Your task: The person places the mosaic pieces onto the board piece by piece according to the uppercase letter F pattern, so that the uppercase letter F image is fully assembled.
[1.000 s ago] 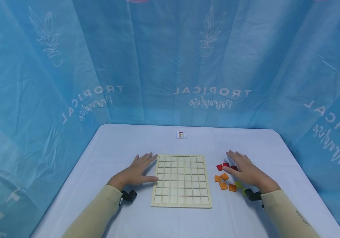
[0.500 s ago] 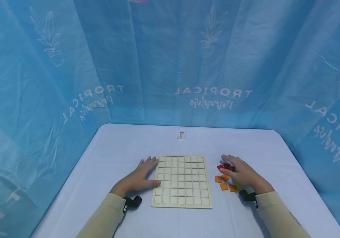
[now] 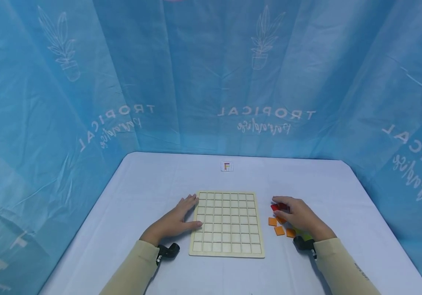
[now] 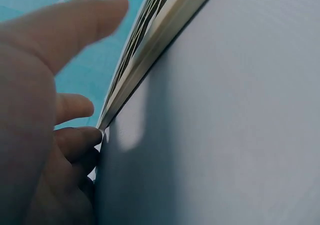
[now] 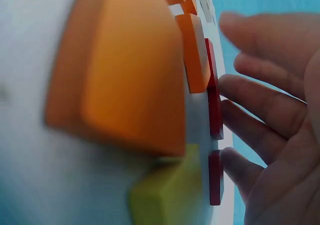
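Observation:
A pale wooden board with a grid of square cells lies on the table. My left hand is at its left side, fingers spread, the fingertips at the upper left edge and the thumb over the rim. In the left wrist view the board's edge runs past the thumb. Over the small square tiles on the right, my right hand reaches with loosely bent fingers, nothing pinched. Its fingertips come right up to the red tiles; the thumb stands apart. Orange tiles and yellow-green tiles lie nearer the wrist, partly hidden by the hand.
A small card with a coloured grid pattern lies behind the board. White cloth covers the table. Blue printed curtains hang behind it and on both sides.
My right hand has moved left and lower over the red tiles, its fingers bending and drawing closer to the thumb. The left hand has shifted slightly right, against the board's edge.

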Action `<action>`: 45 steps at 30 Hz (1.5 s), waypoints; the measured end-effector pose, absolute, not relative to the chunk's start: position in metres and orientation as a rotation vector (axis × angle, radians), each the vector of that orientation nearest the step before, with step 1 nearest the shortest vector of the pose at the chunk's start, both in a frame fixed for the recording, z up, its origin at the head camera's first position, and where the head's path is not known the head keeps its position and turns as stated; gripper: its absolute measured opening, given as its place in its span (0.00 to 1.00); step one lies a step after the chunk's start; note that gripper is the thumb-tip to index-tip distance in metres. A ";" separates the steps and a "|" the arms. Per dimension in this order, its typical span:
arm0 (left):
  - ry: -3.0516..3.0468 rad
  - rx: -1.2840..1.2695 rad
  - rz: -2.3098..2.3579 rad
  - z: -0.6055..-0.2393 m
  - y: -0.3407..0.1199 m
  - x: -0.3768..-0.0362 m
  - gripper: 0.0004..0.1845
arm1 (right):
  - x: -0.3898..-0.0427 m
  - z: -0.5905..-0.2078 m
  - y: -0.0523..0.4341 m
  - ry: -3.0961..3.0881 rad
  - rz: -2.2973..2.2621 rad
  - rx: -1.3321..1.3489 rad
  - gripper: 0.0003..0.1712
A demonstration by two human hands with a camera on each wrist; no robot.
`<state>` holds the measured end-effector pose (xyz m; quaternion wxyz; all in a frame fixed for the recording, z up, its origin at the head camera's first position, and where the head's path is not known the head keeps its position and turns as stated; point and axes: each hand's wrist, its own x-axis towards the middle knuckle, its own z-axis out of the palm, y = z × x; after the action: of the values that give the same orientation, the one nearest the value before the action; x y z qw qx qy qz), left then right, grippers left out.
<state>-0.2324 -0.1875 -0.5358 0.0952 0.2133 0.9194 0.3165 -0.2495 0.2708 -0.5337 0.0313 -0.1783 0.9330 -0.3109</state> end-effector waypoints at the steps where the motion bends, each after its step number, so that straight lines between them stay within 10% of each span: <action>1: 2.727 0.631 0.929 -0.536 -0.188 -0.232 0.52 | -0.250 -0.534 0.270 2.886 -0.958 -0.554 0.28; 45: 2.738 0.747 0.859 -0.539 -0.194 -0.228 0.47 | -0.263 -0.521 0.206 3.036 -0.953 -0.632 0.16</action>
<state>-0.2282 -0.1945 -0.5390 0.0882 0.2509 0.9198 0.2885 -0.2628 0.2062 -0.5206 -0.0515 -0.1946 0.9346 -0.2934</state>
